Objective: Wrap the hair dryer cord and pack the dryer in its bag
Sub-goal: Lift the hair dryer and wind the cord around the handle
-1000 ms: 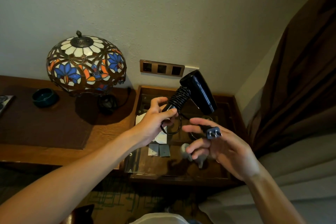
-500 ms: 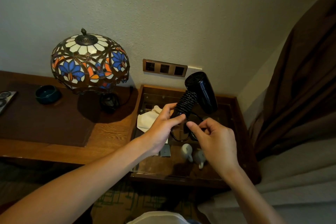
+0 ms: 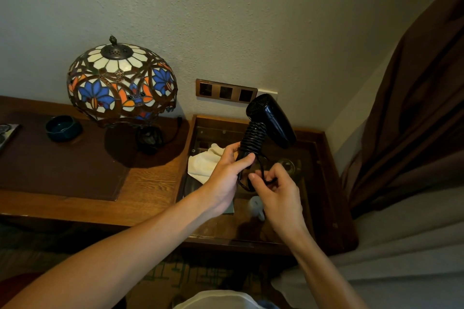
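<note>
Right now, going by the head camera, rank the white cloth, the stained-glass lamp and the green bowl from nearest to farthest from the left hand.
1. White cloth: beside the left hand, on the glass-topped table.
2. Stained-glass lamp: farther left and back, on the wooden desk.
3. Green bowl: farthest, well left of the lamp, near the frame's edge.

L hand (image 3: 227,178) clenched, R hand (image 3: 277,189) pinching, both raised.

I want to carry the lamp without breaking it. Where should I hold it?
Probably low down, by the dark base under the stained-glass lamp, reaching in from the front beneath the shade's rim. The shade is wide, domed and made of many glass pieces, so it looks fragile. A cord trails off on the right.
</note>
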